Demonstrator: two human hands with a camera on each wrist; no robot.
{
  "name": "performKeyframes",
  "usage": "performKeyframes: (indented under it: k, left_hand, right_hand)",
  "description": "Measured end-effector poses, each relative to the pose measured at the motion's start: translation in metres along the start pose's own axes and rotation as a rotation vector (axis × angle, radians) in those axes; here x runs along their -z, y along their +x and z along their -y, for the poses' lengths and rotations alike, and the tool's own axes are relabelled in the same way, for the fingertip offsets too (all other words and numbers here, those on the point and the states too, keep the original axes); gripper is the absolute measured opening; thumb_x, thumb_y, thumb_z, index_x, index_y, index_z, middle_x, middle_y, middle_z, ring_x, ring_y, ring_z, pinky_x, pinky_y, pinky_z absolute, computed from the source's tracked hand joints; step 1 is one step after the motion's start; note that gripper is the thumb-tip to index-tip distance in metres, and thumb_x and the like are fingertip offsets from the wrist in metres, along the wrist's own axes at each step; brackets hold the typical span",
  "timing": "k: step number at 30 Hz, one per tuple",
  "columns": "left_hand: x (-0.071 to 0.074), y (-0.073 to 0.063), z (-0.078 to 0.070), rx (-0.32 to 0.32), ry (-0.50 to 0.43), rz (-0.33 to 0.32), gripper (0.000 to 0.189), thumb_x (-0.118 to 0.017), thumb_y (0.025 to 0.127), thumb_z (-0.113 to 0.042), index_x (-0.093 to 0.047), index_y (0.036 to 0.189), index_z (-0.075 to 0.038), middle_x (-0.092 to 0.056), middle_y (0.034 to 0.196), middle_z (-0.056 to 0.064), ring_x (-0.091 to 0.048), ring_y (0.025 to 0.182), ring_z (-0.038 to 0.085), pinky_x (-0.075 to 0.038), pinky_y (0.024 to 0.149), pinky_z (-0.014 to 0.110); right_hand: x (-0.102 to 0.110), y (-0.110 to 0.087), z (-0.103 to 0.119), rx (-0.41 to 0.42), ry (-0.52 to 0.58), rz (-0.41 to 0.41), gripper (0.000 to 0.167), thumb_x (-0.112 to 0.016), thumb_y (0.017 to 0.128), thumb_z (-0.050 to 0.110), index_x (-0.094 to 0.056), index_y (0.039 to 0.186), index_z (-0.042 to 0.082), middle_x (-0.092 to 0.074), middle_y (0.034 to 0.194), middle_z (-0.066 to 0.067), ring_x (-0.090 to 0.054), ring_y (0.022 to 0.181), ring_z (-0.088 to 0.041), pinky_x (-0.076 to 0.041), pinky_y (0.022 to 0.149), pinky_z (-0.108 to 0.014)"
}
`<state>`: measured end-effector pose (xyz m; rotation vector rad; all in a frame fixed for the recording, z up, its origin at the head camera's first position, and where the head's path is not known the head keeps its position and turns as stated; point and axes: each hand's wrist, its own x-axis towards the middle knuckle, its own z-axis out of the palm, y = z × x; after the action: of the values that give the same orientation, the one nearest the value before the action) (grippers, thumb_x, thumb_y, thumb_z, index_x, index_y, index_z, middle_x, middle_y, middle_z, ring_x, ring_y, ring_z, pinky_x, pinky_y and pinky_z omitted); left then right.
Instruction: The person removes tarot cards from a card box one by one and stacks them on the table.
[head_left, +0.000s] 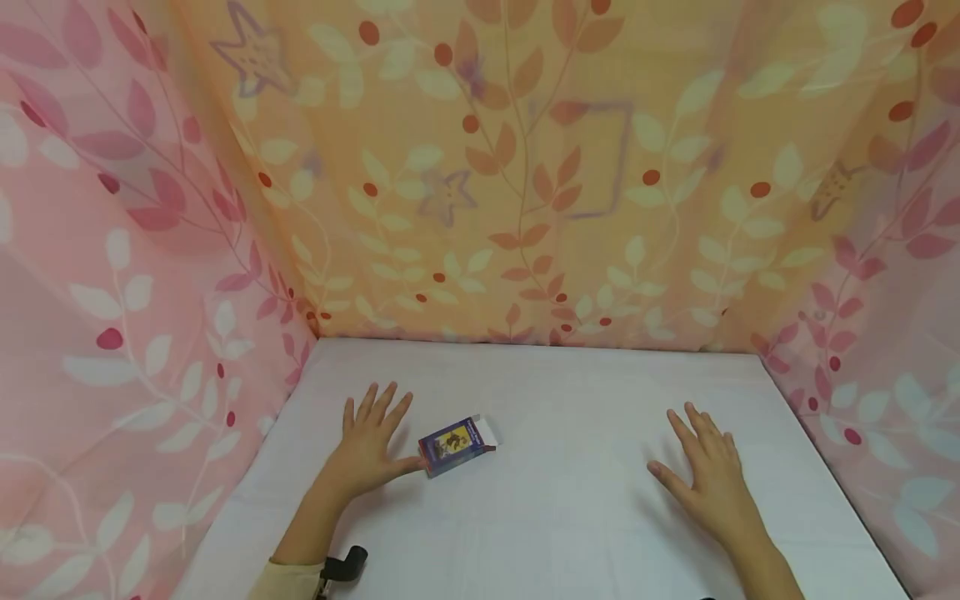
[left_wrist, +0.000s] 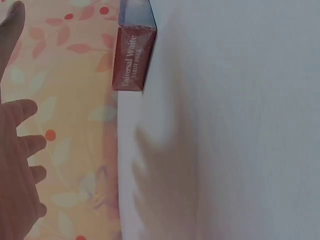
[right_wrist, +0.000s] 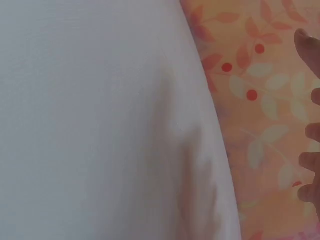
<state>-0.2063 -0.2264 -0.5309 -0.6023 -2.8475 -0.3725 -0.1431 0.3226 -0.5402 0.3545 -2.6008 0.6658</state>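
A small purple-blue tarot deck box (head_left: 453, 446) with a yellow picture lies on the white table, its white flap standing open at the right end. In the left wrist view, the red end of the tarot deck box (left_wrist: 132, 57) reads "Universal Waite Tarot Deck". My left hand (head_left: 369, 450) hovers just left of the box with its fingers spread, the thumb tip overlapping the box's left end in the head view. Far to the right, my right hand (head_left: 708, 479) is held over the table, fingers spread and holding nothing.
The white-covered table (head_left: 570, 517) ends at a yellow leaf-patterned curtain (head_left: 525, 167) behind. Pink patterned curtains (head_left: 135, 333) close off the left and right sides. A black band-like device (head_left: 345, 565) sits at my left wrist by the beige sleeve (head_left: 288, 579).
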Motion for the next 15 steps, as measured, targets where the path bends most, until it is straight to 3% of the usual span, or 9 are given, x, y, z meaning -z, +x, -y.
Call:
performKeyframes:
  k: [9,15]
  left_hand:
    - [-0.007,0.003,-0.005,0.038,-0.154,-0.008,0.108,-0.075,0.077,-0.07,-0.03,0.162,-0.02,-0.021,0.17,0.013,-0.008,0.156,0.043,0.0,0.119,0.075]
    - [-0.01,0.005,-0.011,0.033,-0.2,-0.033,0.106,-0.077,0.078,-0.065,-0.031,0.162,-0.018,-0.024,0.169,0.014,-0.012,0.155,0.044,-0.005,0.118,0.076]
  right_hand:
    - [-0.005,0.003,0.006,-0.045,0.128,-0.021,0.086,-0.081,0.087,0.028,-0.037,0.159,0.015,-0.03,0.165,-0.019,-0.026,0.149,-0.049,-0.008,0.125,-0.067]
    - [-0.01,0.005,0.012,-0.095,0.209,-0.015,0.087,-0.083,0.087,0.025,-0.035,0.16,0.023,-0.032,0.165,-0.014,-0.031,0.147,-0.048,-0.024,0.115,-0.075]
